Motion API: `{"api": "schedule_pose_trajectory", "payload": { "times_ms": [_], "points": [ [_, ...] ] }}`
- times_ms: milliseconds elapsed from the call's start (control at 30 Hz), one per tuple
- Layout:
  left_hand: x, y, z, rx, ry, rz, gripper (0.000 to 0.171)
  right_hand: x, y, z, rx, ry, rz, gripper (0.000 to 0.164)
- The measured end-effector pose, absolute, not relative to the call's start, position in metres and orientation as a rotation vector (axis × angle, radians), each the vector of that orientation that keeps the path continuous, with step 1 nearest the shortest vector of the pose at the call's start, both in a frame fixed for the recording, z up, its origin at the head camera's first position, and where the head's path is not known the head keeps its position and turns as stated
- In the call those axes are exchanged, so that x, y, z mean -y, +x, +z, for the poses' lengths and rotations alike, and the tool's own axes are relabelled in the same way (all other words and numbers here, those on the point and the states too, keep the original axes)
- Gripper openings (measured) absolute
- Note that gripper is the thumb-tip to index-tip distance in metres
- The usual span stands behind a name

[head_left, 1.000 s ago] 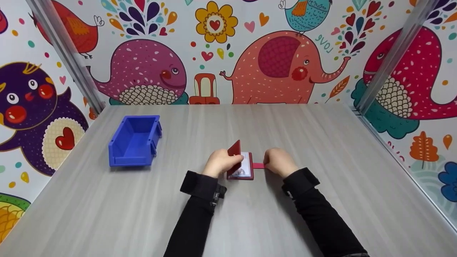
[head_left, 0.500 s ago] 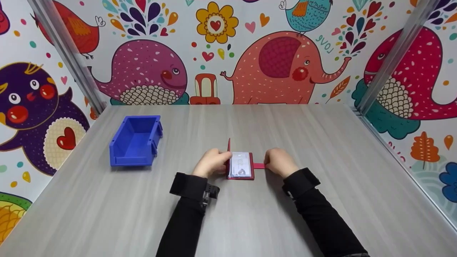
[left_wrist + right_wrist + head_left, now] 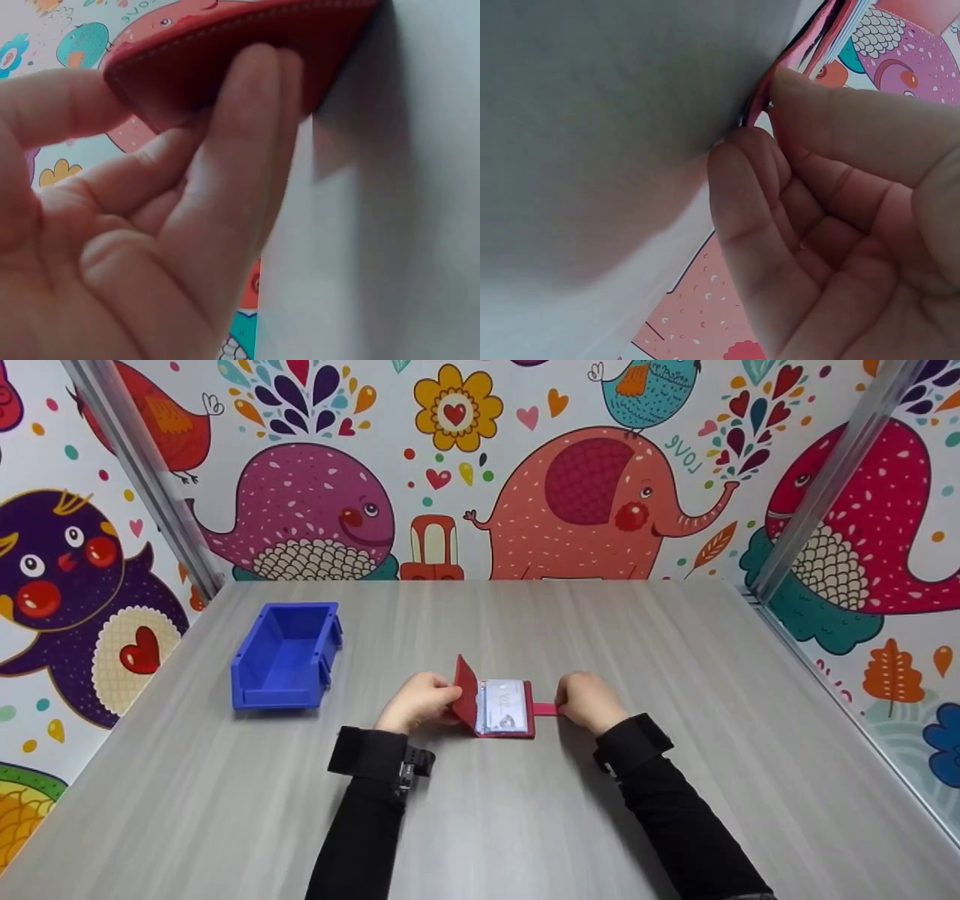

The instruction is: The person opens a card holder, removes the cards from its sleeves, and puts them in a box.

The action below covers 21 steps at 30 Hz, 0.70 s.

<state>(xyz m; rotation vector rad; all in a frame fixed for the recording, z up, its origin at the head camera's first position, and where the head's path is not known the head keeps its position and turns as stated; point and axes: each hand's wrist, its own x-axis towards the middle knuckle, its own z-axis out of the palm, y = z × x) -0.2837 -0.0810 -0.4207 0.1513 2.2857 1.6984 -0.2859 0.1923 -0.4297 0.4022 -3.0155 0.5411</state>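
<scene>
A red card holder (image 3: 529,709) lies on the table between the hands, its front cover (image 3: 466,697) tilted up to the left. Inside, a pale printed card (image 3: 504,706) shows. My left hand (image 3: 420,701) pinches the raised cover by its outer edge. In the left wrist view, the thumb and fingers take the stitched cover (image 3: 187,71) from both sides. On the other side, my right hand (image 3: 589,701) pinches the end of the pink-red strap (image 3: 545,709) that sticks out from the holder. The right wrist view has thumb and fingertips meeting at the strap (image 3: 761,97), close to the table.
A blue plastic bin (image 3: 285,660) stands at the back left of the wood-grain table (image 3: 637,637). Walls with cartoon animals rise behind and at both sides, with metal posts (image 3: 806,472) at the corners.
My left hand has moved left and swung the cover from leaning over the card, past upright, to a leftward tilt, baring the card. The right hand stays in place.
</scene>
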Motion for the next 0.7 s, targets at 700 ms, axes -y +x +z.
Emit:
{"api": "schedule_pose_trajectory", "payload": {
  "times_ms": [700],
  "points": [
    [0.101,-0.279,-0.423,-2.492,0.002,1.394,0.018,-0.194,-0.285,-0.428,2.996,0.446,0.571,0.008]
  ]
}}
